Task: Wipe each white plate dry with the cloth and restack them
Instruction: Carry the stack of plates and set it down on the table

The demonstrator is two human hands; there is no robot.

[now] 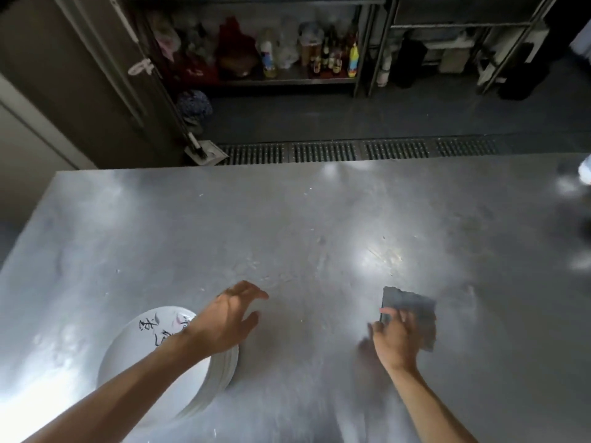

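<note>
A stack of several white plates [150,356] with black brush writing on the top one sits near the front left of the steel table [319,219]. My left hand [228,318] hovers just right of the stack, fingers spread and relaxed, holding nothing; its forearm crosses over the plates. My right hand [396,338] lies on a dark grey cloth [415,310] on the table at the front right, fingers on the cloth's near left part. The picture is blurred, so I cannot tell whether the fingers curl around the cloth.
Beyond the table's far edge run a floor drain grate [358,150] and metal shelves with bottles [319,55]. A broom head [204,151] leans at the far left. A pale object [587,169] shows at the right edge.
</note>
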